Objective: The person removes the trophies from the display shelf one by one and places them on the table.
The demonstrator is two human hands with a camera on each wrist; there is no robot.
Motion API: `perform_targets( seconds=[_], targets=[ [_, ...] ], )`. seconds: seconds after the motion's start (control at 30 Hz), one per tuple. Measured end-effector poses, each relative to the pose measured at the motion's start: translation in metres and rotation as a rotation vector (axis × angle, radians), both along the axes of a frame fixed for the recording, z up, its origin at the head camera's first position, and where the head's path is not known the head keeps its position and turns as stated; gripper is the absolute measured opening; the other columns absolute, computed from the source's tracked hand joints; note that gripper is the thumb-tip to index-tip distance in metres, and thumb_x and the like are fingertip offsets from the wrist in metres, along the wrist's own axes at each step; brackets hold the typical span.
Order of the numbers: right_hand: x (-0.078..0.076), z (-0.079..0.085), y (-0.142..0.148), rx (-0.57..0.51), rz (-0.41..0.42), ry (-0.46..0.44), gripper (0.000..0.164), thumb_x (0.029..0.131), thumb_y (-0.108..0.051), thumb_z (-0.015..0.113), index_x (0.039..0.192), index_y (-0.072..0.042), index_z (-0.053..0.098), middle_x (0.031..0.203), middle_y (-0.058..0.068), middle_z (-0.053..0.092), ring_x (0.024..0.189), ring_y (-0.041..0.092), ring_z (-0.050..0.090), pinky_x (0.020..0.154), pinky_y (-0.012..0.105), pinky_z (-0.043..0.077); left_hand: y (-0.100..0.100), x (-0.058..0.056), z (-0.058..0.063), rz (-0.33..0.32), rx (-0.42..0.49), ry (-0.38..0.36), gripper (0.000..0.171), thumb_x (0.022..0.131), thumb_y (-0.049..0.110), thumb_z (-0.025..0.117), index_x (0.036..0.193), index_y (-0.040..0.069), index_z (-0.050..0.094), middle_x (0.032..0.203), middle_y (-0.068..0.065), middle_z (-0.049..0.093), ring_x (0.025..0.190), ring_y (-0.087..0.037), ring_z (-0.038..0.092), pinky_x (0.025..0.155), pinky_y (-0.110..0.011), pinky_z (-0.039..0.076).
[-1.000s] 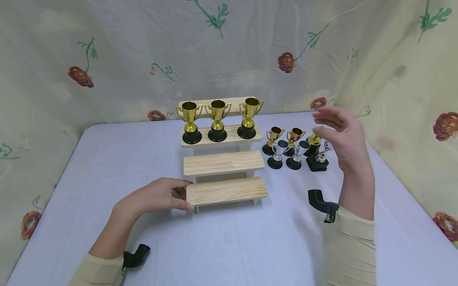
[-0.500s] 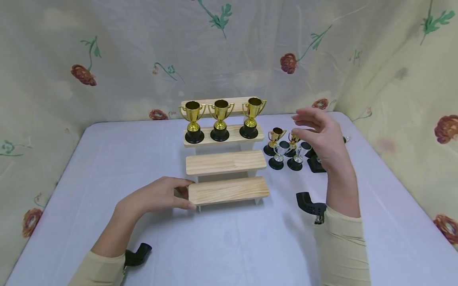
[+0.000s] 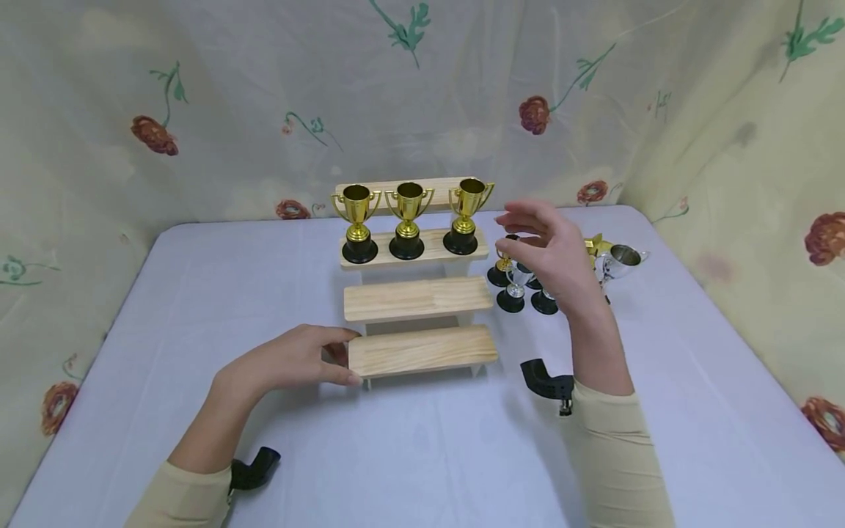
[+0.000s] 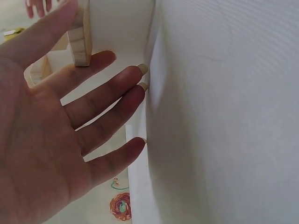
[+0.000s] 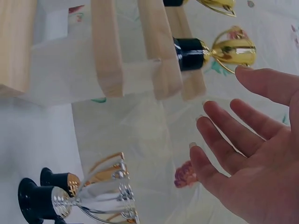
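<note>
My left hand (image 3: 290,359) is at the left end of the lowest step of a wooden tiered display stand (image 3: 422,352), thumb at the front corner and index finger behind, pinching the board. In the left wrist view, the board end (image 4: 80,44) lies between thumb and index finger, the other fingers spread below. My right hand (image 3: 554,257) hovers with parted fingers and nothing in them, right of a gold trophy cup (image 3: 470,198). In the right wrist view, the thumb is near that gold cup (image 5: 233,50) while a silver trophy cup (image 5: 100,198) stands lower down.
Two more gold cups, a left one (image 3: 357,209) and a middle one (image 3: 408,205), stand on the same upper step. Behind the right hand is a group of small trophies, including a silver cup (image 3: 515,282) and a tilted silver cup (image 3: 620,260). A floral curtain (image 3: 422,110) hangs behind.
My right hand has moved left from above the right-hand trophies towards the stand, staying empty. It uncovers the rightmost trophies and covers others. My left hand stays at the stand.
</note>
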State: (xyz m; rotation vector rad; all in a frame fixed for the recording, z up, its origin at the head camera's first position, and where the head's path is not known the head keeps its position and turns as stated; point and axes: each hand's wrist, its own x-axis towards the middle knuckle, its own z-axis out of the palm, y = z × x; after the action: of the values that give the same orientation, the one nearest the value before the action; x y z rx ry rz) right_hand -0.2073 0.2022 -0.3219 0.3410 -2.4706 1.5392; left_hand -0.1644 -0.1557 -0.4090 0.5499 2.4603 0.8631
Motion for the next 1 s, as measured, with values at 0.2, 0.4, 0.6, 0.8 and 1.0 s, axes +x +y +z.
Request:
perform_targets(
  seconds=[0.2, 0.4, 0.6, 0.8, 1.0],
  targets=[
    [-0.005, -0.006, -0.012, -0.009, 0.031, -0.011, 0.045, 0.091, -0.018, 0.071, 0.134, -0.012, 0.057, 0.127, 0.013, 0.065, 0.119, 0.019, 0.058, 0.099, 0.032, 0.043, 0.001, 0.0, 0.001, -0.002, -0.011, -0.003, 0.05, 0.08, 0.052, 0.076, 0.123, 0.029, 0.064, 0.099, 0.009, 0.069, 0.096, -0.009, 0.061, 0.086, -0.036, 0.047],
    [-0.007, -0.01, -0.021, 0.005, 0.036, -0.04, 0.046, 0.091, -0.019, 0.07, 0.135, -0.013, 0.057, 0.128, 0.012, 0.064, 0.121, 0.02, 0.057, 0.101, 0.039, 0.042, 0.001, 0.001, 0.002, -0.004, -0.018, 0.0, 0.049, 0.08, 0.052, 0.076, 0.122, 0.03, 0.064, 0.099, 0.01, 0.069, 0.095, -0.01, 0.06, 0.085, -0.036, 0.047],
    [-0.011, -0.015, -0.031, 0.018, 0.032, -0.041, 0.044, 0.089, -0.017, 0.072, 0.131, -0.01, 0.059, 0.126, 0.012, 0.063, 0.119, 0.022, 0.058, 0.1, 0.043, 0.044, 0.003, 0.001, 0.0, 0.0, -0.018, -0.007, 0.048, 0.08, 0.051, 0.076, 0.122, 0.03, 0.064, 0.099, 0.01, 0.068, 0.095, -0.01, 0.06, 0.085, -0.036, 0.047],
    [-0.012, -0.017, -0.036, 0.046, -0.006, -0.032, 0.04, 0.089, -0.019, 0.073, 0.126, -0.011, 0.062, 0.122, 0.01, 0.065, 0.117, 0.022, 0.059, 0.099, 0.043, 0.044, 0.002, 0.0, 0.0, 0.0, -0.009, -0.01, 0.049, 0.079, 0.051, 0.077, 0.123, 0.031, 0.064, 0.1, 0.01, 0.069, 0.096, -0.009, 0.06, 0.087, -0.037, 0.047],
    [-0.013, -0.016, -0.042, 0.103, -0.042, -0.04, 0.042, 0.088, -0.022, 0.075, 0.127, -0.013, 0.062, 0.123, 0.008, 0.065, 0.118, 0.022, 0.057, 0.097, 0.043, 0.045, 0.001, 0.0, 0.002, -0.014, 0.0, 0.006, 0.049, 0.079, 0.051, 0.077, 0.122, 0.03, 0.064, 0.098, 0.01, 0.069, 0.094, -0.009, 0.061, 0.084, -0.035, 0.047]
  ],
)
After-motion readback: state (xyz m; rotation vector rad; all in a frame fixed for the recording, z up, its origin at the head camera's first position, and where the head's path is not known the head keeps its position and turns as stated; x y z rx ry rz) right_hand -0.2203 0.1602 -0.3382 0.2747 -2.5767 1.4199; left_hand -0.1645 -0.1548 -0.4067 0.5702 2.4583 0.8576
